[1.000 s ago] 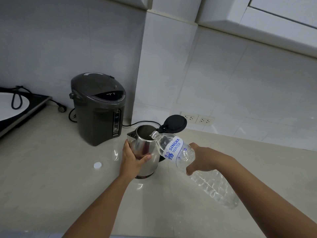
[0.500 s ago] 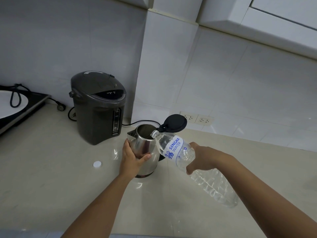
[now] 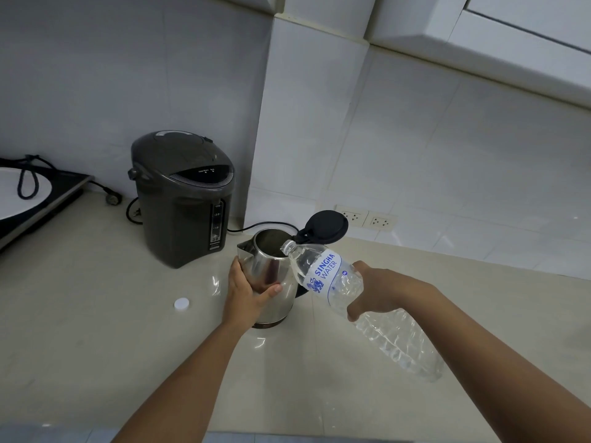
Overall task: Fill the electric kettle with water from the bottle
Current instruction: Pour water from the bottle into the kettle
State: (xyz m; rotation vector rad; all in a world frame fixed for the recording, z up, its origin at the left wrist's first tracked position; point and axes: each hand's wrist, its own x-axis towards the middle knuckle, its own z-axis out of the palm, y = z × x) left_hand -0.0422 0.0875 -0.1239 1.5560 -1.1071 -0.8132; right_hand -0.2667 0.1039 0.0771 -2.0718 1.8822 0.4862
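Note:
A steel electric kettle [image 3: 271, 273] stands upright on the beige counter, its black lid [image 3: 326, 227] flipped open behind it. My left hand [image 3: 246, 290] wraps around the kettle's left side. My right hand [image 3: 380, 290] grips a clear Singha water bottle [image 3: 326, 279] around its middle. The bottle is tilted, base raised toward me, and its uncapped mouth rests over the kettle's right rim. Water sits in the neck end of the bottle.
A dark grey hot-water pot [image 3: 182, 199] stands just left of and behind the kettle. A white bottle cap [image 3: 181, 304] lies on the counter [image 3: 80, 314] to the left. A black cooktop [image 3: 38, 199] with a coiled cord is at far left. Wall sockets [image 3: 366, 217] sit behind.
Both hands keep their grips. The bottle has stayed tilted over the kettle's opening with hardly any shift; the view moved slightly.

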